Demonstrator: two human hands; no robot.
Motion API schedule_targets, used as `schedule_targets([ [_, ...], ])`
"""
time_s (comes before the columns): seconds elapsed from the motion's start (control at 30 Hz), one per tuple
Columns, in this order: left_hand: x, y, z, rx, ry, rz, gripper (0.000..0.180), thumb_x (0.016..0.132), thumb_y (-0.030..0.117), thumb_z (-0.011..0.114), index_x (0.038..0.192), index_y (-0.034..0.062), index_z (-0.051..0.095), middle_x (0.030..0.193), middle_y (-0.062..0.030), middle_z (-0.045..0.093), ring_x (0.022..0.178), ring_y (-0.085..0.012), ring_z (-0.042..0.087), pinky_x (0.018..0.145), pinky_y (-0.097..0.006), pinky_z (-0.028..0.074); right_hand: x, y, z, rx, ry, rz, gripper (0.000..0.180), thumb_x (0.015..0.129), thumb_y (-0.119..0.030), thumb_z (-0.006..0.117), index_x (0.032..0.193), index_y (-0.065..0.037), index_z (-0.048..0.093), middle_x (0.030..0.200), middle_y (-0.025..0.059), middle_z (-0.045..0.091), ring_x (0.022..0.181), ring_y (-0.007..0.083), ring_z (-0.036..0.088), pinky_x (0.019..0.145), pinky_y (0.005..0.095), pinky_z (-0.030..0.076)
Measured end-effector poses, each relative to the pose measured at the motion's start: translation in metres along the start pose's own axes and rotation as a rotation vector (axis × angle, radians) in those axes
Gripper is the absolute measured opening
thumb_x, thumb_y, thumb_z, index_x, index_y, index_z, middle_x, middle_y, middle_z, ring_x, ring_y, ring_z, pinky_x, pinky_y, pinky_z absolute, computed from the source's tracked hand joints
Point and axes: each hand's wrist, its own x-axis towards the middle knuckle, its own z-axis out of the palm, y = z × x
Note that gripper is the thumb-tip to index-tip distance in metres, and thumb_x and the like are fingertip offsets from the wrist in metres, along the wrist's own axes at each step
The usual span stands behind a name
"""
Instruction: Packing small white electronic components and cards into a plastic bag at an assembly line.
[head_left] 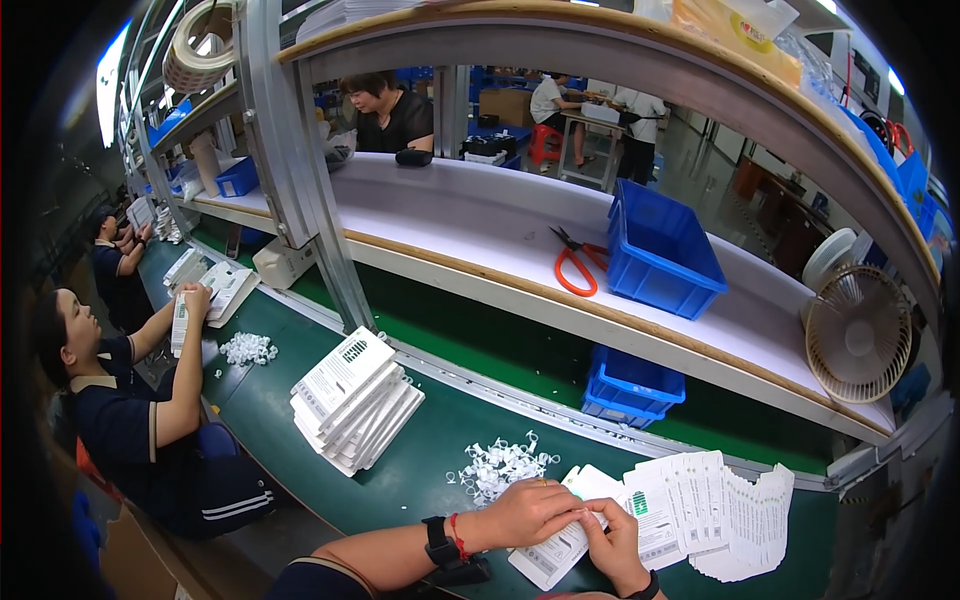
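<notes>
My left hand point(527, 512) and my right hand point(612, 538) meet above the green table, fingers pinched together. Whatever lies between the fingertips is hidden. Under them is a flat white printed package point(550, 562), partly covered by my hands. Behind my left hand lies a heap of small white plastic clips with loops point(497, 470). Beside my right hand, a row of overlapping white packages with green print point(655, 505) fans out to the right. A tall stack of similar packages point(345, 385) stands on the table to the left.
Above the table runs a white shelf point(450, 210) with red-handled scissors point(575, 272), a blue bin point(665, 255) and a fan point(858, 335). Another blue bin point(630, 385) sits below it. At left, a co-worker point(140, 420) handles packages near another clip heap point(248, 349).
</notes>
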Motion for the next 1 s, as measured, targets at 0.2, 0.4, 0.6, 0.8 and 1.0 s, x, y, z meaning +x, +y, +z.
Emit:
schedule_targets([
  [0.2,-0.0003,0.0,-0.0022,0.03,-0.046,0.011,0.013,0.082,0.009,0.067,0.093,0.0028,0.067,0.082,-0.0099,0.066,0.075,-0.0244,0.065,0.062,-0.032,0.051,0.0013,-0.0001,-0.0003,0.012,-0.025,0.027,0.014,0.092,-0.014,0.062,0.096,-0.001,0.065,0.075,0.0085,0.067,0.06,0.0083,0.057,0.053,0.0235,0.044],
  [0.4,-0.0002,-0.0014,-0.0015,0.033,-0.057,-0.004,0.016,0.079,0.005,0.066,0.095,0.002,0.066,0.085,-0.0101,0.066,0.078,-0.0254,0.066,0.066,-0.033,0.052,0.0013,-0.0022,-0.0018,0.031,-0.024,0.025,0.015,0.093,-0.015,0.06,0.095,-0.001,0.065,0.072,0.0073,0.066,0.059,0.0075,0.055,0.053,0.0232,0.042],
  [0.6,-0.0009,-0.0006,-0.001,0.024,-0.054,-0.009,0.016,0.078,0.003,0.066,0.094,0.0019,0.066,0.085,-0.0095,0.067,0.079,-0.025,0.066,0.067,-0.034,0.052,0.0002,-0.0027,-0.0025,0.05,-0.039,0.031,0.016,0.094,-0.016,0.059,0.095,-0.001,0.065,0.071,0.0065,0.065,0.059,0.007,0.055,0.053,0.023,0.042],
  [0.8,-0.003,-0.0013,-0.0005,0.04,-0.053,-0.007,0.015,0.079,0.004,0.065,0.094,0.0026,0.067,0.085,-0.0082,0.067,0.08,-0.0233,0.066,0.066,-0.032,0.052,-0.0002,-0.0051,-0.0011,0.035,-0.035,0.017,0.017,0.094,-0.017,0.06,0.093,-0.001,0.065,0.069,0.0061,0.064,0.059,0.0073,0.055,0.053,0.0232,0.043],
  [1.0,-0.0001,0.0018,-0.0013,0.038,-0.039,0.021,0.013,0.081,0.007,0.066,0.094,0.0029,0.067,0.084,-0.008,0.067,0.078,-0.0228,0.066,0.066,-0.032,0.052,-0.0021,-0.0072,-0.0035,0.026,-0.03,0.012,0.018,0.094,-0.018,0.06,0.093,-0.001,0.065,0.069,0.0063,0.065,0.059,0.008,0.056,0.053,0.0235,0.043],
])
